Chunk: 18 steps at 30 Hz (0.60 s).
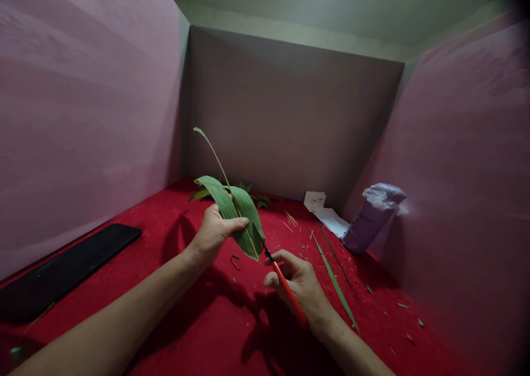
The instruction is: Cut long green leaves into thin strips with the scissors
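Red table (153, 215) is lying beneath the leaf (249, 207), whose long axis is sloping down-right. Left hand (212, 229) is pinching it; right hand (308, 289), nearer the leaf's tip, is grasping scissors (285, 285), blades meeting the leaf's edge.

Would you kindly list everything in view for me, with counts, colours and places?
Broad leaf: one or two (cannot tell), green, in the left hand
Thin strand: one, green, rising above it
Red-handled tool: one, red with dark tip, in the right hand
Leaf pile: uncountable, green, behind the left hand
Long strips: two, green and darker, right
Clippings: many, greenish, scattered
Papers: at least two, white, back right
Package: one, purple, right
Slab: one, black, left
Cloth: one, red, underneath
Side panels: two, pink, left and right
Back panel: one, grey, behind
Hands: two, bare, centre
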{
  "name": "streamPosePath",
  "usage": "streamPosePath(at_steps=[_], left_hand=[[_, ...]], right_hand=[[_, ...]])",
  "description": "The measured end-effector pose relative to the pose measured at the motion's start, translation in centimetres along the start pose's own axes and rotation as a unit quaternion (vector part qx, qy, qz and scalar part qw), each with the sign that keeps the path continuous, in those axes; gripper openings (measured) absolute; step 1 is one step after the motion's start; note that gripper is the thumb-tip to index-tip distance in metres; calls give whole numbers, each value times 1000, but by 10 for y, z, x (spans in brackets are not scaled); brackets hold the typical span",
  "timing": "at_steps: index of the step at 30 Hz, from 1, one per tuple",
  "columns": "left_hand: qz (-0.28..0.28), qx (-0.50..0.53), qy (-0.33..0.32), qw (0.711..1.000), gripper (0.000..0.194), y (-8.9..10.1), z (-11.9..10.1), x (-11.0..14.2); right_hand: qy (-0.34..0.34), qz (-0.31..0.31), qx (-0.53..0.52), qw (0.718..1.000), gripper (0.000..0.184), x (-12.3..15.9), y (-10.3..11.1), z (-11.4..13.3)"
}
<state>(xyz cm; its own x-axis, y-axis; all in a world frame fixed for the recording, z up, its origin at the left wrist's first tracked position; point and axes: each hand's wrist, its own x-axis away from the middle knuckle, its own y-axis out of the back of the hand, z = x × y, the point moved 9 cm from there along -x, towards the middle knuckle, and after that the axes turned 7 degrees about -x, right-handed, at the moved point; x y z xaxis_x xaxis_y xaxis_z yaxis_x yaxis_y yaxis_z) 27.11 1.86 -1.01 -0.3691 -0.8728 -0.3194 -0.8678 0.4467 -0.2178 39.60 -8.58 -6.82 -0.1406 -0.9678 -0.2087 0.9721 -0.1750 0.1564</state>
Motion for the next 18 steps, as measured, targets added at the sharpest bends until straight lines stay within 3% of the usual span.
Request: streamPosePath(at_steps=[7, 18], left_hand=[[0, 1, -1, 1000, 28, 0, -3, 0], [30, -20, 12, 999, 31, -6, -1, 3]], right_hand=[[35, 23, 61, 997, 31, 4, -5, 15], [28, 24, 55, 998, 25, 3, -6, 10]])
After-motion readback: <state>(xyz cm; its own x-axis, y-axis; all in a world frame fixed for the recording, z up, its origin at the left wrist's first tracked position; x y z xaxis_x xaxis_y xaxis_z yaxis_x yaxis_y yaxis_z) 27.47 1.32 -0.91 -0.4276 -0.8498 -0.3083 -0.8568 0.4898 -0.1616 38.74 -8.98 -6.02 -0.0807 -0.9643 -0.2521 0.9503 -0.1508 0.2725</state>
